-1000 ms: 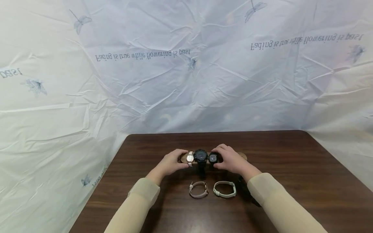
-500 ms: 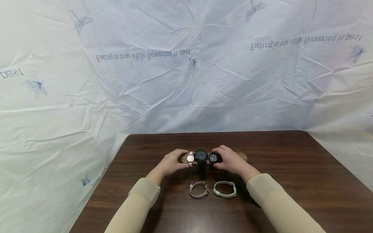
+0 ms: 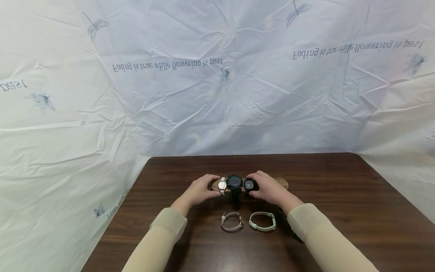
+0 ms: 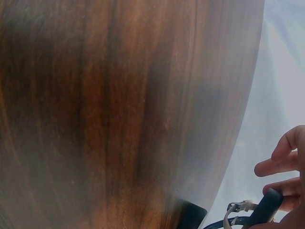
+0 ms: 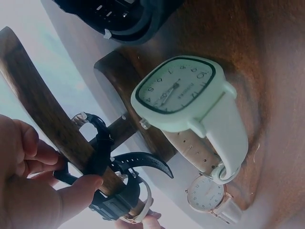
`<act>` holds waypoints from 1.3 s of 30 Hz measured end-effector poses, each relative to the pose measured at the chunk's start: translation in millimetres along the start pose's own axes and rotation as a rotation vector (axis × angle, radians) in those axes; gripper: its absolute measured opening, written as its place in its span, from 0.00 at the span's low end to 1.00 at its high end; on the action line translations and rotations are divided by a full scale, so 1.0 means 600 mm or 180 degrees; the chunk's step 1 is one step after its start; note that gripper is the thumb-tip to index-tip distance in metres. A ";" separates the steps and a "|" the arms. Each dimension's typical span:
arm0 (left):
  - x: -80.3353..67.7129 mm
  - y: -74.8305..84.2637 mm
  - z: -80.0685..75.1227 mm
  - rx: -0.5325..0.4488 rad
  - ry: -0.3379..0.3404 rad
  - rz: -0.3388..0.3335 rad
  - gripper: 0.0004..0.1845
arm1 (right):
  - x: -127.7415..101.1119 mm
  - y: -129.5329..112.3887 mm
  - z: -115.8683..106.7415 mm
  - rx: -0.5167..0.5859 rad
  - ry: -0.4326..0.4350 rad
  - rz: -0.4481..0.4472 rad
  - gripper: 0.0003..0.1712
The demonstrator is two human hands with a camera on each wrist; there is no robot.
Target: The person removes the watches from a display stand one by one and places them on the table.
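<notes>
A wooden watch stand (image 3: 281,183), a rounded horizontal bar of dark grained wood, lies across the middle of the brown wood-grain counter (image 3: 340,211). Three watches are strapped around the bar: a small round pale-dial watch (image 3: 221,185) on a light strap at the left, a large round black watch (image 3: 234,182) with a matte strap in the centre, and a smaller black digital watch (image 3: 249,184) just beside it on the right.

The left hand (image 3: 198,190) cups the left end of the bar, fingers curled over the top and thumb beneath; its grip is clamped on the stand, touching the pale-dial watch. The right hand (image 3: 270,187) is curled round the black digital watch, thumb and fingertips pinching its case; in the right wrist view the fingers (image 5: 78,188) close on its black strap against the bar.

Nearer the person, two loose watches lie flat on the counter, side by side but apart: a beige strap watch (image 3: 232,221) and a mint-white silicone watch (image 3: 262,221) with a rounded-square case and white dial. Cream sleeves (image 3: 159,241) cover both forearms. Crinkled white sheeting (image 3: 217,94) printed with dragonflies and script hangs behind.
</notes>
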State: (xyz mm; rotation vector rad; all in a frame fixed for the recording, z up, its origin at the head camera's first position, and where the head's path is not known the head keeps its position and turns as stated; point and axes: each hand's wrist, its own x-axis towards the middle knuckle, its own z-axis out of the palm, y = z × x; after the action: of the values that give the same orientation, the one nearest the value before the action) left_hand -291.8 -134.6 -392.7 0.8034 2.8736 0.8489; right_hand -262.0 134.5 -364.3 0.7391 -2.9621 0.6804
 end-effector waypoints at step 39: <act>-0.003 0.004 0.002 -0.0006 0.0004 -0.0046 0.33 | -0.039 0.050 -0.017 -0.0136 0.0289 -0.0044 0.29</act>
State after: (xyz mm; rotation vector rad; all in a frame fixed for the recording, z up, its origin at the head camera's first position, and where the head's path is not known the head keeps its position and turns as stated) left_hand -288.8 -133.5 -392.8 0.7813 2.8756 0.8508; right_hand -255.9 173.1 -369.9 0.7053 -2.8775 0.6298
